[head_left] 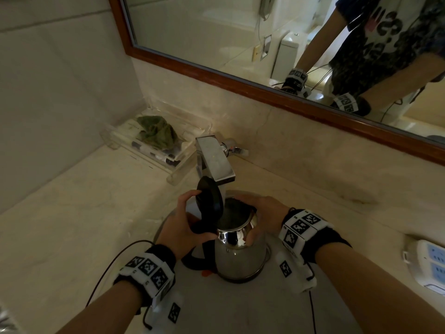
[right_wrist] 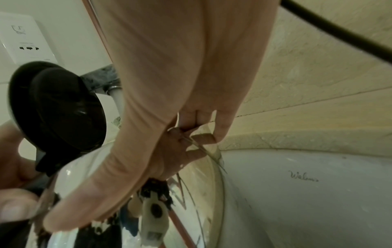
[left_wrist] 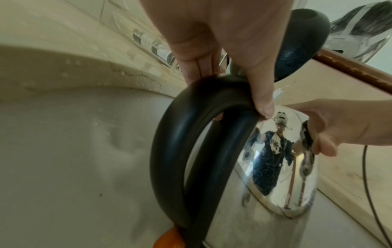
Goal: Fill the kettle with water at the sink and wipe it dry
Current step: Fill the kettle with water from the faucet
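Note:
A steel kettle (head_left: 238, 256) stands in the sink basin (head_left: 240, 307), right under the square chrome tap (head_left: 216, 162). Its black lid (head_left: 209, 201) is tipped up and open. My left hand (head_left: 192, 220) grips the top of the black handle (left_wrist: 169, 142), with the thumb over it. My right hand (head_left: 255, 213) holds the kettle's upper body on the right. In the right wrist view its fingers (right_wrist: 220, 127) curl over the rim near the spout. A green cloth (head_left: 157, 132) lies crumpled in a clear tray (head_left: 178, 174) at the back left.
A wood-framed mirror (head_left: 240, 75) runs along the back wall above the stone counter (head_left: 72, 213). A white power strip (head_left: 431, 263) sits on the counter at the right. Water drops dot the basin rim (left_wrist: 118, 73) in the left wrist view.

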`<state>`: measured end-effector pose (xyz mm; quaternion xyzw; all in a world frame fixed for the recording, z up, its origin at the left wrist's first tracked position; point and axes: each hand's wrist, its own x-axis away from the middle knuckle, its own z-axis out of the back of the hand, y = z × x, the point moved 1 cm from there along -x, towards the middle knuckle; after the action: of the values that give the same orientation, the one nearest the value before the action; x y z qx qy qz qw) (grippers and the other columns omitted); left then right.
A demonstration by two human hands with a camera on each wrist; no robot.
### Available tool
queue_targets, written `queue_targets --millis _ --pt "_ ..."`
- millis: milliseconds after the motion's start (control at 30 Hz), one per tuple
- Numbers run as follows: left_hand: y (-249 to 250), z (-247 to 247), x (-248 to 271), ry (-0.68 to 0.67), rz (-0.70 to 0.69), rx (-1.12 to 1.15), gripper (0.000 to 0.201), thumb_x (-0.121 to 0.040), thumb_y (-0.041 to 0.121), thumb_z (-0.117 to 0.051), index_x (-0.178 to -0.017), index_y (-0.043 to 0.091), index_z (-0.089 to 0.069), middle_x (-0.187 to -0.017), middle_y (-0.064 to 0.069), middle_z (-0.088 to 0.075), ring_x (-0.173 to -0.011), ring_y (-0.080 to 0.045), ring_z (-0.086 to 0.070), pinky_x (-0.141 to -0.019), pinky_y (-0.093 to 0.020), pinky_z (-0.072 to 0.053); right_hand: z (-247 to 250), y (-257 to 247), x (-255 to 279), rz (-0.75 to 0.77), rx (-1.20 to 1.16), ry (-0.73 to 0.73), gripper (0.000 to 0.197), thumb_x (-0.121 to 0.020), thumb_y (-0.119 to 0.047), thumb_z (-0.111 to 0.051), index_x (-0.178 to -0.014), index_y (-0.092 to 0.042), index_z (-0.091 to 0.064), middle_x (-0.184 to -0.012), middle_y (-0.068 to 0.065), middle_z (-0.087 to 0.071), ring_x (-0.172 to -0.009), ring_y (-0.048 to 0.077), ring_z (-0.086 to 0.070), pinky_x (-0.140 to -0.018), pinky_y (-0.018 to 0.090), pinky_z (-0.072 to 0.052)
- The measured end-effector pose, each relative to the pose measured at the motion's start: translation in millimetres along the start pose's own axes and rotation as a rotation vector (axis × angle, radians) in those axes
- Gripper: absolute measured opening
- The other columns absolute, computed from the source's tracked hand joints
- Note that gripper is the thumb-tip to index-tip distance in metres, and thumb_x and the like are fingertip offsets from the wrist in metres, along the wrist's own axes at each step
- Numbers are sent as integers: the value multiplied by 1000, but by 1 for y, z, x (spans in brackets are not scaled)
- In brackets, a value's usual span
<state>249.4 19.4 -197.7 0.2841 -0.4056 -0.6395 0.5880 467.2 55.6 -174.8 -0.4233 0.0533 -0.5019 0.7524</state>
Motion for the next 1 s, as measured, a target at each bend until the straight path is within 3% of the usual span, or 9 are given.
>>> queue_targets --millis 67,233,400,533,700,833,933,1000 --pt "1 0 1 -3 2 2 103 -56 17 -85 -132 31 -17 -102 -3 -62 -98 -17 -58 -86 -27 -43 1 -1 1 0 -5 7 106 -50 -8 -88 -125 -49 -26 -125 -28 -32 -120 -5 -28 -99 15 -26" --pt "2 0 1 16 1 5 99 -57 14 -84 -120 44 -15 -94 -1 -61 -92 -20 -60 -80 -26 -44 0 -3 4 -5 -16 11 105 -50 -7 -88 -133 -42 -33 -124 -26 -35 -122 0 -32 -99 19 -29" --pt "3 0 2 11 14 3 99 -57 14 -84 -128 36 -19 -102 -7 -63 -98 -25 -60 -83 -29 -45 1 -2 2 -8 21 7 105 -51 -11 -88 -136 -39 -34 -122 -29 -34 -119 -3 -31 -98 19 -29" --pt "4 -1 2 4 32 0 102 -57 14 -84 -132 32 -18 -107 -10 -64 -100 -26 -60 -86 -31 -46 2 -2 3 -4 27 13 102 -51 -11 -88 -120 -54 -27 -111 -44 -29 -113 -11 -29 -88 0 -27" --pt "3 0 1 9 28 7 99 -57 15 -84 -126 40 -17 -106 -8 -64 -99 -24 -61 -85 -29 -45 1 -3 3 -24 18 2 106 -50 -12 -88 -138 -37 -33 -124 -27 -34 -118 -5 -29 -97 17 -28" --pt "4 0 2 -2 29 -1 100 -57 16 -84 -127 41 -16 -108 -8 -64 -101 -24 -60 -89 -32 -46 1 -3 4 -22 27 1 106 -50 -12 -89 -136 -40 -33 -130 -25 -36 -123 -2 -30 -100 18 -27" --pt "4 0 2 6 16 -16 100 -57 16 -84 -120 47 -13 -104 -8 -65 -98 -23 -61 -88 -32 -48 1 -7 5 -19 10 11 101 -51 -8 -88 -125 -47 -32 -122 -30 -35 -118 -4 -30 -98 17 -28" --pt "4 -1 2 2 28 -23 100 -58 15 -84 -122 45 -12 -105 -7 -65 -99 -22 -61 -90 -33 -48 2 -8 5 -29 27 1 102 -52 -10 -88 -132 -40 -34 -128 -25 -39 -119 -3 -31 -98 18 -28"
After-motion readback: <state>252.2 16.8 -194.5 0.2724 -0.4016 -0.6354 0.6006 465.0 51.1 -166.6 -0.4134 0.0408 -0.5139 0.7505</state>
